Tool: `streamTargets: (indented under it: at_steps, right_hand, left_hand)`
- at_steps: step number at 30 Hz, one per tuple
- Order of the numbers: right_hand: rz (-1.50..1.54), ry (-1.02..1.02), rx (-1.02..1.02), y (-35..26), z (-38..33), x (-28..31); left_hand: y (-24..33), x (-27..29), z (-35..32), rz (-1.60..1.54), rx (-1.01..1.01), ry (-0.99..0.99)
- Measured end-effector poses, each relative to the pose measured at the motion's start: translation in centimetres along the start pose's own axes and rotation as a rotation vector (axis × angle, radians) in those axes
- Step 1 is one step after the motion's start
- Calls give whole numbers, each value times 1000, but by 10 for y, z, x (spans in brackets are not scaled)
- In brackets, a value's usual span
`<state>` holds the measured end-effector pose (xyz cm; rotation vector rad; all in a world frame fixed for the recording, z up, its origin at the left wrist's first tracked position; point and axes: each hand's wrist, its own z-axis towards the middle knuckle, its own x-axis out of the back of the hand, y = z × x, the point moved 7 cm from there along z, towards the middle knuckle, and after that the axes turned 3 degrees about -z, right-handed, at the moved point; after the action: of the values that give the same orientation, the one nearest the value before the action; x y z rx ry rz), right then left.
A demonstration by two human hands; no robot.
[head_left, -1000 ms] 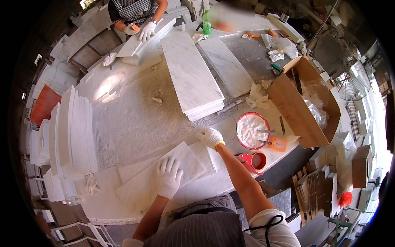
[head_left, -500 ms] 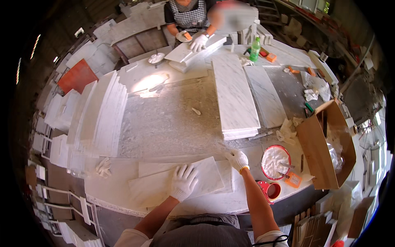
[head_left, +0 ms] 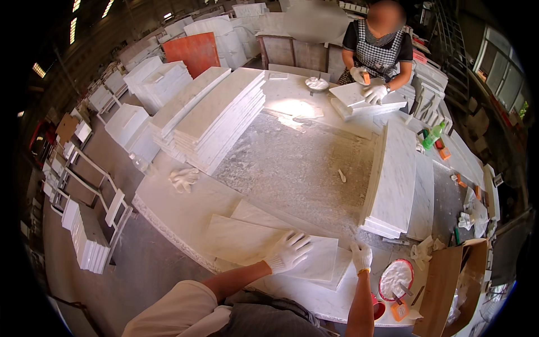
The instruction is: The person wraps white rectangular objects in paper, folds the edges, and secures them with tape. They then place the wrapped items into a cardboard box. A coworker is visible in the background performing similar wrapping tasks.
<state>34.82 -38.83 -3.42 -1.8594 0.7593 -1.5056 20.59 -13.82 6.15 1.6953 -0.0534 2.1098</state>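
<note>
Lying under spread left hand point(head_left: 290, 251): slab point(head_left: 250, 238), lengthwise roughly along near tabletop point(head_left: 184, 223) edge
Right hand point(head_left: 361, 256): beside right end, grip unclear

Set at head height, wide-angled, looking down over the near hands point(head_left: 289, 253), facing across the table point(head_left: 179, 216) to its far side.

Flat slabs point(head_left: 241, 238) lie overlapping on the table point(head_left: 297, 157), which also carries slab stacks point(head_left: 216, 112), a red-rimmed bowl point(head_left: 412, 274) and, probably, a cardboard box point(head_left: 438, 286).
</note>
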Motion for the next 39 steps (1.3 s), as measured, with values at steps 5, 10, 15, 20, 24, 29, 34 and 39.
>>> streamTargets:
  at_steps: [5, 10, 15, 20, 24, 29, 34, 39]
  right_hand:
    - [-13, -1, -1, -3, 1, -5]
    - [32, 26, 113, 5, 5, -8]
    - [103, -4, 94, 22, 17, -15]
    - [-49, -9, 89, 39, 27, -13]
    - [-7, 5, 118, 35, 21, -16]
    - [-47, 2, 42, 30, 8, -3]
    - [-124, 61, 36, -9, 4, -4]
    - [-158, 68, -65, -10, -5, 1]
  left_hand:
    - [-5, 5, -8, -45, 6, 80]
    - [-6, -10, -8, -66, 32, 54]
    - [-7, -10, -13, -117, 59, 79]
    - [-8, -9, -15, -151, 53, 131]
    - [-9, -11, -21, -113, 50, 208]
    - [-2, 11, -3, -77, -10, 29]
    - [-9, 3, -4, -18, 22, 95]
    - [-2, 1, 4, -48, 11, 9]
